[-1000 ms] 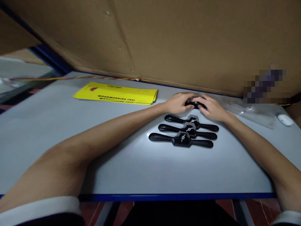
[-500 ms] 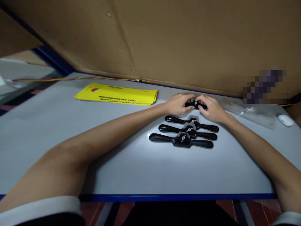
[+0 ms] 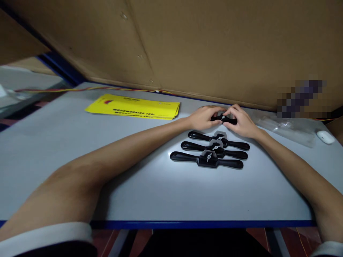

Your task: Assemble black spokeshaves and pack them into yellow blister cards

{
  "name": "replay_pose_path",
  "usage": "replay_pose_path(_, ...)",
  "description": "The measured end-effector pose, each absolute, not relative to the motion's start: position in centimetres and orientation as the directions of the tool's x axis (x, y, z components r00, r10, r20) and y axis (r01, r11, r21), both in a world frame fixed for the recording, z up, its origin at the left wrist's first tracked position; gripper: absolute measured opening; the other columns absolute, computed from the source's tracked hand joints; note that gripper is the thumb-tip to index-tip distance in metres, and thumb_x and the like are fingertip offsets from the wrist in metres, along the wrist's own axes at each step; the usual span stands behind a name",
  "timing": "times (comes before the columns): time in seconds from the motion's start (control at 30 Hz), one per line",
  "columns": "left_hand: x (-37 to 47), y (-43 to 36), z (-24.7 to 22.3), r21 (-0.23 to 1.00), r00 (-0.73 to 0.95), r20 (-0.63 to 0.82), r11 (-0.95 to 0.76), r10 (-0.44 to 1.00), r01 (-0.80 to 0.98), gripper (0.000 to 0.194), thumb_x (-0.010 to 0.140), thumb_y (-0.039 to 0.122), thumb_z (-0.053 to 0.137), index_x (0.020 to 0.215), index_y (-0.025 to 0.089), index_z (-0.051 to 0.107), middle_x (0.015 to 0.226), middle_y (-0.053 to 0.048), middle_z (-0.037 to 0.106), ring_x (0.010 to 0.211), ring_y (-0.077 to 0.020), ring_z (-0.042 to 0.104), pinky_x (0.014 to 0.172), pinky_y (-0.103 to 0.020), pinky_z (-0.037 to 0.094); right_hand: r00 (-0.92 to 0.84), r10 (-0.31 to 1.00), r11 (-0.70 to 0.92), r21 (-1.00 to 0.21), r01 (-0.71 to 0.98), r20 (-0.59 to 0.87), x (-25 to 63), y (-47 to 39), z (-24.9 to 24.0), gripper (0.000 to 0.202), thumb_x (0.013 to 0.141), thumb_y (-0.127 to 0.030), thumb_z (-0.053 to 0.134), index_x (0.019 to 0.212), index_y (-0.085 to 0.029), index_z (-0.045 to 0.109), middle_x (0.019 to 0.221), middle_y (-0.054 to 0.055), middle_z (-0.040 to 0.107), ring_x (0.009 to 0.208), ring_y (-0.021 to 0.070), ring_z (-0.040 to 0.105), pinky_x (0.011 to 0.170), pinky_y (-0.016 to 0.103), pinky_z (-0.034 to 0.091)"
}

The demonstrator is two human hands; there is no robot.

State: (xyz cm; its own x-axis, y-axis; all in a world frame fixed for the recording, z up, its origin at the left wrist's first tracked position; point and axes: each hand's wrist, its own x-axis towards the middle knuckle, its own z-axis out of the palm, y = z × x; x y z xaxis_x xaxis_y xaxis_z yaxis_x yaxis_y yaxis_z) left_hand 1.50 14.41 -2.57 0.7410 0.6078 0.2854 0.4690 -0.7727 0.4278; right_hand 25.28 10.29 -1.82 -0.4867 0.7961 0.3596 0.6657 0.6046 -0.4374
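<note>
Toward the back of the table, a black spokeshave (image 3: 230, 121) is held between both my hands. Its left side is in the closed fingers of my left hand (image 3: 205, 118), and my right hand (image 3: 243, 122) grips the right side with thumb and bent fingers. A small silver screw shows between the hands; the handle ends are covered. Nearer to me, three more black spokeshaves lie in a stacked row: a far one (image 3: 235, 143), a middle one (image 3: 193, 146) and a near one (image 3: 184, 157). Each has a grey blade plate and a silver screw at its centre.
A stack of yellow printed cards (image 3: 128, 106) lies at the back left. Clear plastic bags (image 3: 289, 132) and a white computer mouse (image 3: 325, 137) are at the right. Cables (image 3: 93, 89) run along the back edge, below a cardboard wall (image 3: 200, 46).
My right hand's fingers have shifted and risen slightly at the spokeshave's middle. My left hand, the three lying spokeshaves and the cards stay put.
</note>
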Motion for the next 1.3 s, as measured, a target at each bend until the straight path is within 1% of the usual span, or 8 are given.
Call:
replay_pose_path(0.17,1.46,14.59,-2.8,0.438,0.745,0.305,-0.782,0.594,0.444,0.061,0.098,0.05,0.053,0.147,0.015,0.062,0.097,-0.008,0.072,0.086,-0.0237,0.065,0.081,-0.033,0.048,-0.497,0.795,0.607,-0.466,0.644,0.348,25.21,10.54,-1.54,0.026,0.084,-0.039,0.071,0.104,-0.023,0.066,0.102,0.006,0.065,0.081,0.0235,0.059,0.082,0.042,0.05)
replay_pose_path(0.3,1.42,14.62,-2.83,0.448,0.747,0.304,-0.781,0.592,0.436,0.059,0.101,0.05,0.05,0.147,0.016,0.062,0.095,-0.007,0.073,0.085,-0.0232,0.065,0.081,-0.032,0.047,-0.492,0.795,0.606,-0.48,0.634,0.355,25.19,10.58,-1.46,0.025,0.084,-0.04,0.072,0.101,-0.023,0.067,0.096,0.005,0.064,0.079,0.0219,0.056,0.08,0.041,0.049)
replay_pose_path(0.57,1.56,14.6,-2.94,0.439,0.746,0.325,-0.791,0.581,0.426,0.056,0.103,0.047,0.048,0.146,0.014,0.061,0.1,-0.01,0.075,0.089,-0.0249,0.068,0.082,-0.033,0.048,-0.482,0.8,0.599,-0.485,0.637,0.357,25.19,10.59,-1.56,0.024,0.082,-0.04,0.073,0.098,-0.023,0.067,0.094,0.004,0.063,0.08,0.0222,0.056,0.081,0.04,0.048)
replay_pose_path(0.8,1.48,14.57,-2.85,0.438,0.748,0.312,-0.787,0.586,0.435,0.055,0.104,0.048,0.047,0.143,0.012,0.063,0.101,-0.011,0.076,0.092,-0.0256,0.069,0.086,-0.035,0.05,-0.441,0.831,0.557,-0.521,0.647,0.341,25.04,10.32,-1.44,0.026,0.081,-0.04,0.074,0.098,-0.023,0.063,0.095,0.004,0.067,0.077,0.0214,0.055,0.075,0.037,0.045)
replay_pose_path(0.93,1.5,14.67,-2.83,0.458,0.748,0.309,-0.781,0.587,0.424,0.054,0.105,0.046,0.048,0.144,0.011,0.062,0.099,-0.011,0.076,0.089,-0.0243,0.069,0.086,-0.033,0.05,-0.454,0.822,0.569,-0.521,0.636,0.343,25.08,10.39,-1.37,0.025,0.081,-0.04,0.074,0.094,-0.023,0.062,0.093,0.005,0.065,0.077,0.0217,0.055,0.075,0.037,0.045)
replay_pose_path(1.1,1.57,14.66,-2.91,0.452,0.735,0.318,-0.777,0.599,0.438,0.052,0.105,0.046,0.049,0.139,0.01,0.066,0.098,-0.011,0.077,0.09,-0.0246,0.07,0.085,-0.033,0.05,-0.466,0.81,0.586,-0.529,0.614,0.356,25.18,10.53,-1.36,0.025,0.081,-0.042,0.076,0.091,-0.023,0.064,0.091,0.004,0.063,0.078,0.0224,0.056,0.077,0.038,0.044)
replay_pose_path(1.3,1.7,14.75,-3.15,0.433,0.705,0.334,-0.767,0.625,0.474,0.047,0.105,0.043,0.051,0.136,0.012,0.069,0.112,-0.014,0.079,0.098,-0.027,0.072,0.088,-0.034,0.051,-0.444,0.828,0.559,-0.556,0.615,0.342,25.33,10.71,-1.63,0.026,0.079,-0.043,0.079,0.091,-0.022,0.067,0.09,0.004,0.064,0.079,0.0223,0.056,0.078,0.039,0.045)
